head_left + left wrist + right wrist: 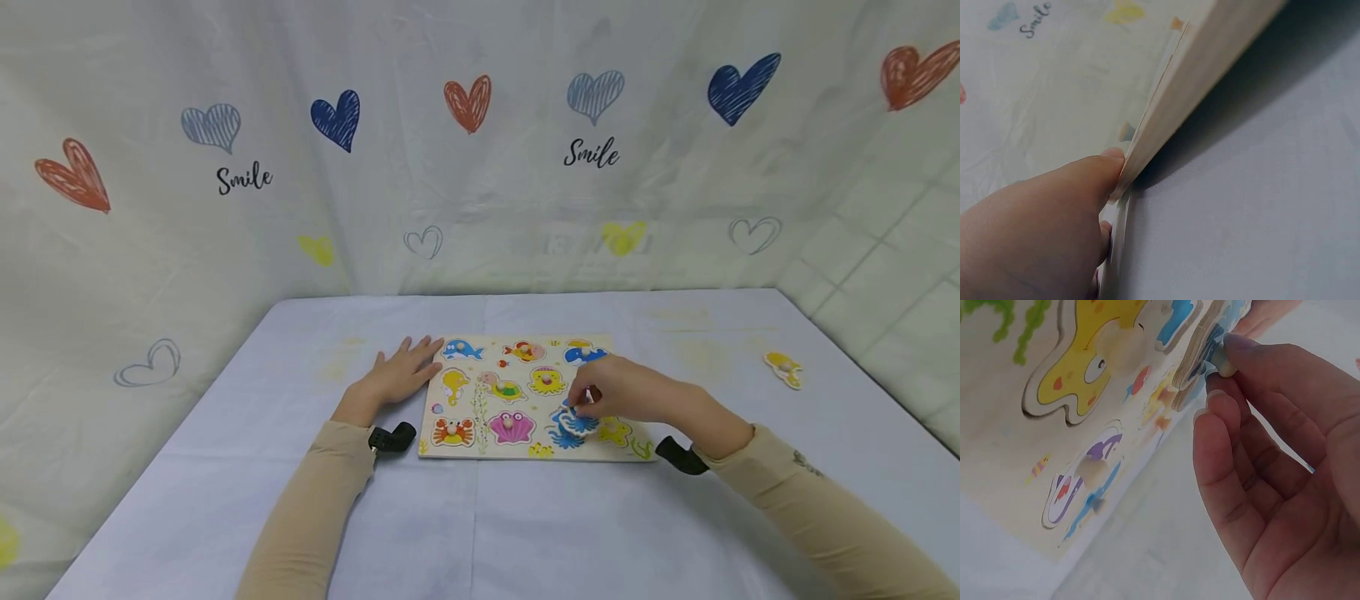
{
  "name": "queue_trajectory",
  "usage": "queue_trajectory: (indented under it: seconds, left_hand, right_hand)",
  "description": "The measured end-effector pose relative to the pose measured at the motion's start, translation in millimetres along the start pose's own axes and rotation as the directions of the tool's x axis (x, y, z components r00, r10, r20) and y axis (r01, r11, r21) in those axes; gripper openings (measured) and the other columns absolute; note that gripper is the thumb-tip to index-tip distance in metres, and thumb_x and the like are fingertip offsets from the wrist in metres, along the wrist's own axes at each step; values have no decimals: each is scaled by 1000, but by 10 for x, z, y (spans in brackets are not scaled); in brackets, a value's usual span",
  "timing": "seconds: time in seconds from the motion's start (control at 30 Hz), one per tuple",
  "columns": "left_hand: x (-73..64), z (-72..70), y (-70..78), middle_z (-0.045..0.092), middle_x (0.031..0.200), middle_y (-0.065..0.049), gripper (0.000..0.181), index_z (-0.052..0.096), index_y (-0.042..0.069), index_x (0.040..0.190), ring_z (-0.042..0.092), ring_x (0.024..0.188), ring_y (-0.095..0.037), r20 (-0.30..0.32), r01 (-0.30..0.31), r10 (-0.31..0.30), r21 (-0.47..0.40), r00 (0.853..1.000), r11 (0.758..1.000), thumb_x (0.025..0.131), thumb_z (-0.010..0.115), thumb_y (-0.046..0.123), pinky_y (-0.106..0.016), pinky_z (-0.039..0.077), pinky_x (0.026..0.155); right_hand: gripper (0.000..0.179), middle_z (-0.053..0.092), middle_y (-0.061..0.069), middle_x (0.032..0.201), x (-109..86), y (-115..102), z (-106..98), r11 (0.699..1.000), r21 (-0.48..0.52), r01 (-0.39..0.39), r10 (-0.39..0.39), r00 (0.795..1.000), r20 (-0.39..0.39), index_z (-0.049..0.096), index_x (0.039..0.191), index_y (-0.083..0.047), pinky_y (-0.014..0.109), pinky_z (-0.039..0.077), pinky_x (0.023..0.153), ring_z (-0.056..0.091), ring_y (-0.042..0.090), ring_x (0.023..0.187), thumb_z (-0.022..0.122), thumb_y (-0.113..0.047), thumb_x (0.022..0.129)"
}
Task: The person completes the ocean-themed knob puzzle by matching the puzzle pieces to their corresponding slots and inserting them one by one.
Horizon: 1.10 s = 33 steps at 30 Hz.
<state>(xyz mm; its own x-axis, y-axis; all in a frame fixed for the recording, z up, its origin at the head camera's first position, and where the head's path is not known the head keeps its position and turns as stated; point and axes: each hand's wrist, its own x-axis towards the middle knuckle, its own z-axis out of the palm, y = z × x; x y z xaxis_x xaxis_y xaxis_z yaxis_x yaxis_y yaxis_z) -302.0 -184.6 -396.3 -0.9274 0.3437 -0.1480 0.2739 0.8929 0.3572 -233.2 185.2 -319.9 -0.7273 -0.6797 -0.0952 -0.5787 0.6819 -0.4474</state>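
A wooden puzzle board point(495, 453) with sea-animal pieces lies on the table. At its upper left edge my left hand point(396, 375) rests with fingers spread; in the left wrist view the thumb point(1094, 175) touches the board's side. My right hand point(630, 388) pinches the small knob point(1225, 361) of a blue puzzle piece point(579, 423) between thumb and fingers. That piece is tilted and overlaps a blue printed shape point(564, 438) at the board's lower right. The pink shell piece point(512, 427) lies left of it, the yellow octopus piece point(547, 381) just above.
A loose yellow-and-white piece point(783, 369) lies on the table to the right. Other pieces on the board include a crab point(453, 432) and a blue whale point(461, 350). A white cloth covers the table point(405, 533), and a curtain with hearts point(510, 200) hangs behind it.
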Motion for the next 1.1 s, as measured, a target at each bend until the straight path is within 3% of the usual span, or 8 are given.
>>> queue_trajectory:
  seconds: [0.5, 1.1]
  left_hand:
    - [-8, -5, 9, 17, 170, -7, 63, 23, 24, 165, 2, 156, -38, -4, -4, 4, 5, 1000, 1000, 109, 36, 50, -74, -2, 115]
    - [-11, -12, 6, 17, 170, -8, 63, 23, 24, 165, 2, 156, -39, -2, -8, 8, -5, 1000, 1000, 110, 37, 49, -74, -2, 114]
  right_hand:
    - [6, 61, -12, 81, 126, -66, 129, 999, -26, -22, 24, 998, 55, 80, 93, -15, 23, 49, 66, 52, 9, 75, 82, -11, 89]
    - [6, 62, -11, 79, 156, -108, 132, 998, -8, -62, 62, 995, 75, 79, 92, -16, 24, 48, 65, 52, 10, 73, 82, -11, 89]
